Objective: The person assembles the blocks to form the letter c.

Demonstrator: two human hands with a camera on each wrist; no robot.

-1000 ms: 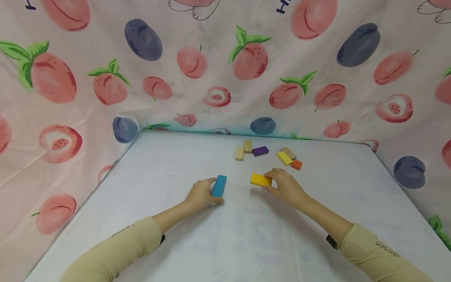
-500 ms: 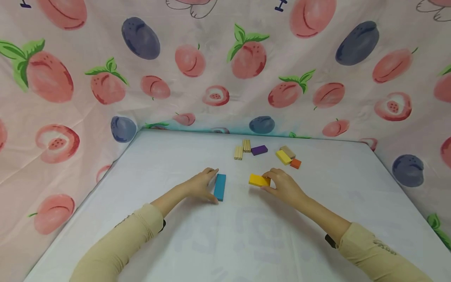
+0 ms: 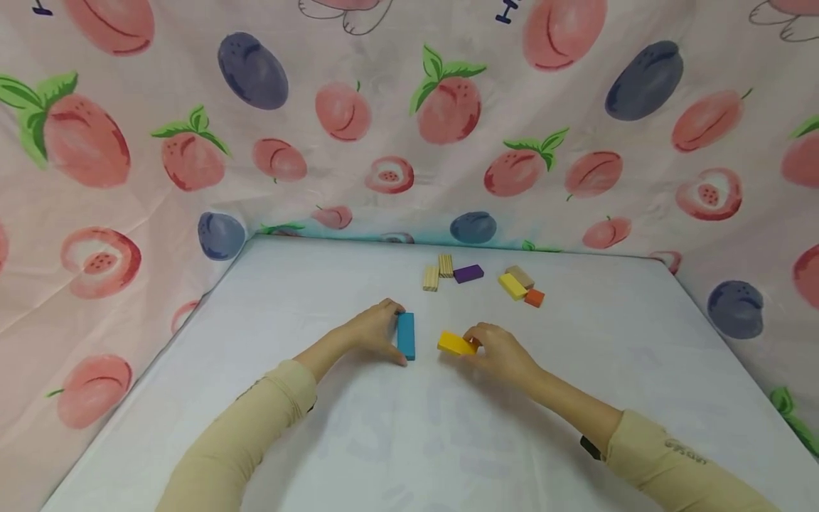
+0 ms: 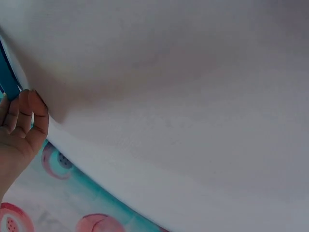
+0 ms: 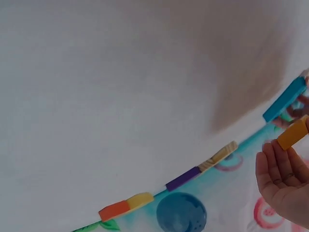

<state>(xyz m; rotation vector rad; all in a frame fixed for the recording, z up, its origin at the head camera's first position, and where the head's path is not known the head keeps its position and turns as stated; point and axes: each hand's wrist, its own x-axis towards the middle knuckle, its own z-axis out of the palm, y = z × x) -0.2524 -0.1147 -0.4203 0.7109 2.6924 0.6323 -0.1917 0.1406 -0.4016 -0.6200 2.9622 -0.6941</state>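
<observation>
Near the middle of the white table, my left hand pinches a long blue block by its ends, fingertips at the far end and thumb at the near one. The left wrist view catches only part of that block at its left edge, beside the fingers. My right hand holds a yellow-orange block by its right end, between thumb and fingers. A small gap separates the two blocks. In the right wrist view the yellow-orange block appears raised off the table.
Farther back lie two striped wooden blocks and a purple block. To their right, a yellow block, a plain wooden block and an orange block sit together. A fruit-print cloth hangs behind the table.
The blue block has shifted right and turned to point straight away from me, my left hand moving with it. My right hand has brought the yellow-orange block left and nearer to me.
</observation>
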